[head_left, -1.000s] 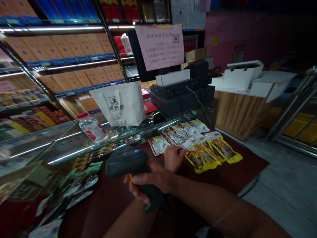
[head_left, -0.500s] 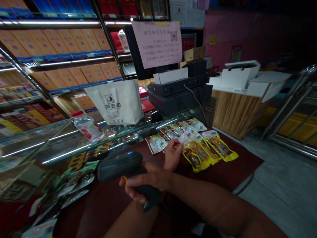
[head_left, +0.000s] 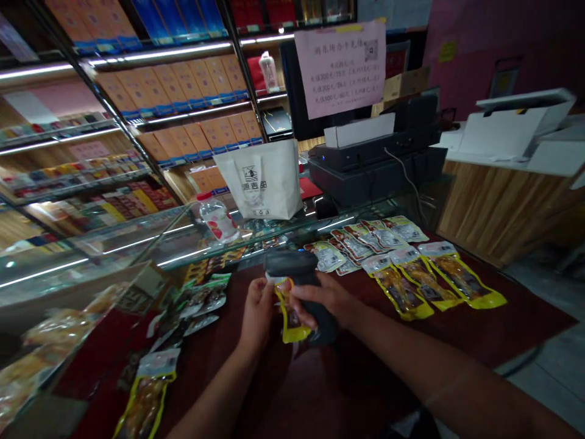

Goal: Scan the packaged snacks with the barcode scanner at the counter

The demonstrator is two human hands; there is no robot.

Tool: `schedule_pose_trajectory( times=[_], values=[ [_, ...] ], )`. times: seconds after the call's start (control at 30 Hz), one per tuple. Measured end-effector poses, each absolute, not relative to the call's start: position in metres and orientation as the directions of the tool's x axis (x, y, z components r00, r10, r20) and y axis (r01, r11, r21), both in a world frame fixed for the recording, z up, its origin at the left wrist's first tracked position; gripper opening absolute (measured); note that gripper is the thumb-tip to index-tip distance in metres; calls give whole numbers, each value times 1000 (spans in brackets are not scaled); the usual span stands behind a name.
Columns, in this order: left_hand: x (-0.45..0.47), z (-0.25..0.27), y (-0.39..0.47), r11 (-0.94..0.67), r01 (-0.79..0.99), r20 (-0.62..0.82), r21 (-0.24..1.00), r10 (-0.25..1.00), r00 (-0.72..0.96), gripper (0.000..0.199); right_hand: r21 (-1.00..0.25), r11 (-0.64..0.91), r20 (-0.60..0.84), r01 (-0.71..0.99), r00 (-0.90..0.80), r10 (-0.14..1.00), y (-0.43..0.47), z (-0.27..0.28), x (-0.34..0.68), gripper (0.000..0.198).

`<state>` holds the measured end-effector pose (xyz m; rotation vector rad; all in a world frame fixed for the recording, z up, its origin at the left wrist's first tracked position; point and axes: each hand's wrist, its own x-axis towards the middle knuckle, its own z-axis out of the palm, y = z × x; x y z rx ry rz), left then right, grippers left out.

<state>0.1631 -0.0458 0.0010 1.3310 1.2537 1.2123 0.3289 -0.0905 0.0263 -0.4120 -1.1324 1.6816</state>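
My right hand (head_left: 326, 299) is wrapped round the handle of a dark barcode scanner (head_left: 292, 265), whose head points away to the left. My left hand (head_left: 259, 305) pinches the top of a yellow-edged snack pouch (head_left: 296, 332). The pouch hangs over the dark red counter top (head_left: 361, 366), partly behind the right fingers. Its top end lies close under the scanner's head. To the right, three similar yellow-edged pouches (head_left: 404, 289) of brown, meat-like food lie side by side. Behind them is a row of silver-and-red packets (head_left: 361, 241).
At the lower left lie another yellow-edged pouch (head_left: 144, 399), green packets (head_left: 208, 299) and an open carton (head_left: 148, 286) beside bagged goods. A white paper bag (head_left: 267, 183) and a red-capped bottle (head_left: 217, 219) stand on the glass case, near the cash register (head_left: 375, 164).
My left hand has come back from the pouches on the right, under the right arm, holding one pouch. The scanner is now above that pouch. The view has turned left.
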Motion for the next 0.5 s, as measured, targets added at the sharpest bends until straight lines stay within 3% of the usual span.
schedule_pose_trajectory(
  times=[0.1, 0.23, 0.37, 0.5],
  values=[
    [147, 3, -50, -101, 98, 105, 990, 994, -30, 41, -888, 43, 155, -458, -211, 965, -78, 18, 329, 41],
    [144, 4, -54, -151, 99, 149, 984, 989, 19, 35, -924, 101, 106, -368, 8, 994, -64, 4, 330, 46],
    [149, 1, -57, -139, 75, 130, 987, 985, 112, 37, -949, 82, 75, -306, 34, 997, -60, -8, 329, 49],
    [154, -5, -57, -11, -87, 27, 996, 983, 181, 43, -946, 54, 52, -320, 16, 999, -59, -14, 329, 48]
  ],
)
